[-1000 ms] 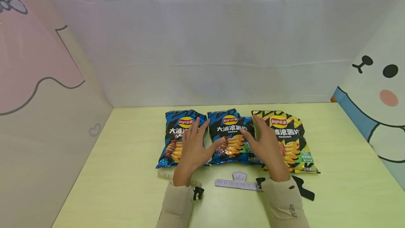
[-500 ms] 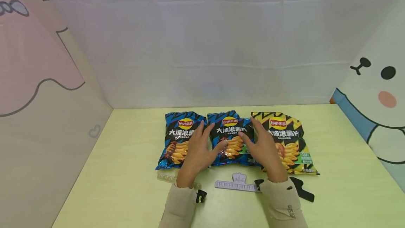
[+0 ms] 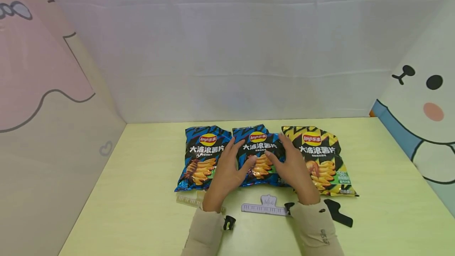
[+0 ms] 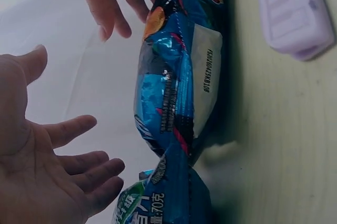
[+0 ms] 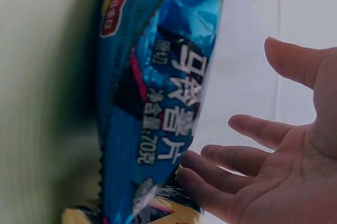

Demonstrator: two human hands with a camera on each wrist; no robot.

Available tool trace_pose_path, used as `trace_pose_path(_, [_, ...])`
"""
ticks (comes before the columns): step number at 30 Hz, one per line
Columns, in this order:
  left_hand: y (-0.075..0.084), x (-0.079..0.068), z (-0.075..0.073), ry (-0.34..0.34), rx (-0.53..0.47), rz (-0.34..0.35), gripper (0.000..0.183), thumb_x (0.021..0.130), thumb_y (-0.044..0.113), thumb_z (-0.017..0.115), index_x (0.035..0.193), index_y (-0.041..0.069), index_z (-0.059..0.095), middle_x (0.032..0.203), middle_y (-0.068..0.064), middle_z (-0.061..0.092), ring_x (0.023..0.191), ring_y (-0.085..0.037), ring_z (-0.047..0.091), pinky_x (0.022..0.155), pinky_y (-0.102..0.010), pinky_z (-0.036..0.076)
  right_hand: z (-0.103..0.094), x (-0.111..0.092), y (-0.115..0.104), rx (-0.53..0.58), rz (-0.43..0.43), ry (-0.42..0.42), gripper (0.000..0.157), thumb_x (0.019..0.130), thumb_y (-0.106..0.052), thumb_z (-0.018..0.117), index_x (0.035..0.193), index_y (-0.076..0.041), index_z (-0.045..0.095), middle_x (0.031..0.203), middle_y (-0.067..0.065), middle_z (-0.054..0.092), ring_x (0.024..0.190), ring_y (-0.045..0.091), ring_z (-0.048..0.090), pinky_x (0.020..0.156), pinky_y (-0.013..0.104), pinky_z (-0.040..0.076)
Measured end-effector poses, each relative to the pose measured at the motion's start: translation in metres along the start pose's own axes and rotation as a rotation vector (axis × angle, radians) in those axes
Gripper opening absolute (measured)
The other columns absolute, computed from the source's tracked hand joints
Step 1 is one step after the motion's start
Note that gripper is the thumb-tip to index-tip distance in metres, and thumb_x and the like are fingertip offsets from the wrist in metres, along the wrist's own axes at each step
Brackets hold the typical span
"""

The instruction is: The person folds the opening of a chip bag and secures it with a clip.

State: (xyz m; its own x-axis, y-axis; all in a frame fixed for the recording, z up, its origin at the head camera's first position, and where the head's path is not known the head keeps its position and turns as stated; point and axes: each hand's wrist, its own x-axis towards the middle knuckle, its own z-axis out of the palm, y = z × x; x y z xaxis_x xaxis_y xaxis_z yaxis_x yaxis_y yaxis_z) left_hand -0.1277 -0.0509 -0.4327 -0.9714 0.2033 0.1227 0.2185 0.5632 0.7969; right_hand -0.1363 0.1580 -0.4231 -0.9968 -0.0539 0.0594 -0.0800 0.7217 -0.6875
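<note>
Side by side on the table lie three Lay's chip bags: a blue-black left bag [image 3: 200, 161], a blue-black middle bag [image 3: 257, 145] and a yellow-black right bag [image 3: 321, 161]. My left hand [image 3: 227, 171], fingers spread, is over the gap between the two blue bags. Over the right side of the middle bag is my right hand [image 3: 293, 167], its fingers also apart. In the left wrist view my left hand [image 4: 47, 166] is beside the bags and grips nothing. The right wrist view shows my right hand [image 5: 284, 155] close to the blue bag [image 5: 163, 98], fingers extended; contact is unclear.
In front of the bags lie a pale yellowish clip [image 3: 188, 200], partly behind my left wrist, and a purple clip [image 3: 264, 208] with a piano-key pattern. A flat black piece [image 3: 339, 214] sits by my right sleeve. White cloth [image 3: 249, 50] stands behind the table.
My left hand has shifted right, off the left bag toward the middle one. My right hand has drifted slightly left, so the hands are closer together. The bags look unmoved.
</note>
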Motion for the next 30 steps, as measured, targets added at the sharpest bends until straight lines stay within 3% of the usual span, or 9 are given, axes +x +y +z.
trace_pose_path(13, [-0.001,0.000,0.013,-0.056,-0.052,-0.033,0.067,0.101,0.055,0.051,0.158,0.024,0.033,0.171,-0.006,0.010,0.157,-0.039,0.018,0.117,-0.070,0.028,0.004,0.001,0.003,-0.021,-0.007,-0.021,0.075,0.101,-0.035,0.060,0.158,-0.001,0.026,0.164,0.030,0.020,0.145,0.058,0.029,0.113,0.072,0.030])
trace_pose_path(20, [-0.002,0.000,0.015,-0.065,-0.064,-0.012,0.068,0.102,0.052,0.050,0.157,0.015,0.034,0.170,-0.015,0.012,0.155,-0.044,0.020,0.115,-0.071,0.030,0.007,0.002,0.004,-0.031,-0.001,-0.034,0.076,0.101,-0.035,0.060,0.158,0.000,0.025,0.165,0.031,0.014,0.146,0.058,0.026,0.113,0.073,0.029])
trace_pose_path(30, [-0.004,0.001,0.020,-0.086,-0.090,-0.025,0.068,0.102,0.052,0.049,0.158,0.016,0.032,0.170,-0.018,0.007,0.155,-0.047,0.014,0.114,-0.074,0.027,0.011,0.004,0.008,-0.025,0.033,-0.069,0.080,0.101,-0.036,0.060,0.161,-0.003,0.019,0.167,0.029,0.008,0.146,0.058,0.025,0.114,0.072,0.028])
